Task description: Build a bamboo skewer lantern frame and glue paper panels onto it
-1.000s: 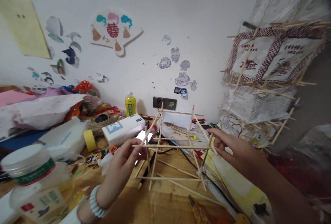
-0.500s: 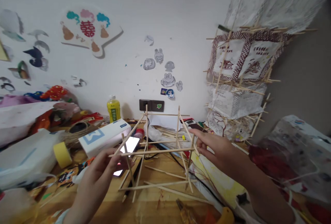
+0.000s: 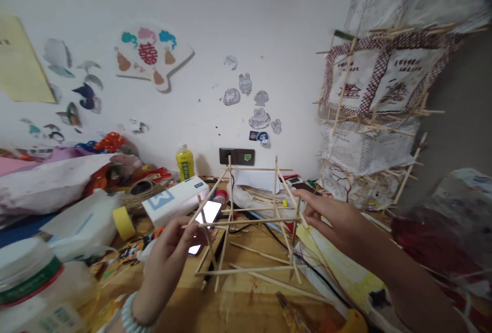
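A box-shaped frame of thin wooden sticks (image 3: 249, 222) stands over the desk in front of me. At its near left upper corner, my left hand (image 3: 169, 253) pinches the stick ends between thumb and fingers. My right hand (image 3: 332, 217) has its fingers closed about the slanting stick at the upper right corner, the index finger lying along it. Loose sticks (image 3: 277, 283) lie on the desk under the frame. A phone (image 3: 211, 212) with a lit screen shows behind the frame's left side, partly hidden by sticks and fingers.
Left are a white box (image 3: 175, 201), yellow tape (image 3: 123, 223), twine (image 3: 156, 192), a drink bottle (image 3: 185, 163) and a large white jar (image 3: 28, 266). A tall paper-and-stick lantern (image 3: 365, 82) rises at right. Pliers-like tools (image 3: 290, 315) lie near the front edge. A black cable (image 3: 315, 270) crosses the desk.
The view has turned left, so everything sits further right in the picture. The white jar has come into view. Both hands keep their hold on the stick frame.
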`<state>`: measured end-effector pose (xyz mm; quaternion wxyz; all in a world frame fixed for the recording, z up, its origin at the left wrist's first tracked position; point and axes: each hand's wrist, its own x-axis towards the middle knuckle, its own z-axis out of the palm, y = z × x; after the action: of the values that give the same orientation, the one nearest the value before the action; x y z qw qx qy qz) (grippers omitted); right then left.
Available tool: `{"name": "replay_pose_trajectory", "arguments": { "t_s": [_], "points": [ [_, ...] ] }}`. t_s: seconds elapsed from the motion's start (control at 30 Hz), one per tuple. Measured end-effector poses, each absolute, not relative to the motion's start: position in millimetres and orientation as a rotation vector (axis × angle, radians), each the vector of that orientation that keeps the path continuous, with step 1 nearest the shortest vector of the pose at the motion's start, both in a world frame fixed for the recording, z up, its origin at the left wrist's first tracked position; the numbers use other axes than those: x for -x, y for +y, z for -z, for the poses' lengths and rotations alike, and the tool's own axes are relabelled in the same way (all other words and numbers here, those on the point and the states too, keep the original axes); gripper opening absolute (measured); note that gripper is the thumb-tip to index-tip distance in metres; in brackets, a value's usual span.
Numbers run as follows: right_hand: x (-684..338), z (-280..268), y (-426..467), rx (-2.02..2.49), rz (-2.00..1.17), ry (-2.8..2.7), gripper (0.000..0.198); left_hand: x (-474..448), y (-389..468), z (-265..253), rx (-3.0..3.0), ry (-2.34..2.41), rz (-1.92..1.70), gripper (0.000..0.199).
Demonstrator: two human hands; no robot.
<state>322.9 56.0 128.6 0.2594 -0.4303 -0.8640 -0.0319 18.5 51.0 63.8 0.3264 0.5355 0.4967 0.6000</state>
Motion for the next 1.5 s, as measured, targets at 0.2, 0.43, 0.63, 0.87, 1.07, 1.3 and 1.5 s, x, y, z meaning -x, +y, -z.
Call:
{"name": "replay_pose_trajectory", "arguments": {
  "t_s": [0.2, 0.43, 0.63, 0.87, 1.07, 1.3, 1.5],
  "points": [
    [-325.3, -119.0, 62.2, 1.156, 0.064, -2.314, 0.042, -18.8, 54.2, -58.3, -1.302, 1.226, -1.634, 0.038],
    [-325.2, -123.3, 63.0, 1.164, 0.043, -2.295, 0.041, -16.5, 55.6, -55.1, -1.338, 1.208, -1.588, 0.037],
    [-324.2, -123.1, 64.7, 1.154, 0.047, -2.294, 0.040, -14.6, 56.8, -51.5, -1.381, 1.166, -1.620, 0.034],
    [-324.5, -122.7, 65.6, 1.140, 0.051, -2.304, 0.040, -14.6, 57.4, -49.0, -1.396, 1.216, -1.641, 0.037],
    [-324.2, -121.6, 65.1, 1.166, 0.063, -2.307, 0.039, -16.4, 56.3, -51.0, -1.388, 1.206, -1.648, 0.038],
    [-321.9, -125.4, 62.2, 1.215, 0.024, -2.314, 0.042, -14.3, 60.5, -48.5, -1.322, 1.167, -1.622, 0.041],
    [-323.2, -126.4, 59.4, 1.235, -0.027, -2.277, 0.043, -9.6, 59.3, -47.9, -1.433, 1.248, -1.608, 0.042]
  ]
}}
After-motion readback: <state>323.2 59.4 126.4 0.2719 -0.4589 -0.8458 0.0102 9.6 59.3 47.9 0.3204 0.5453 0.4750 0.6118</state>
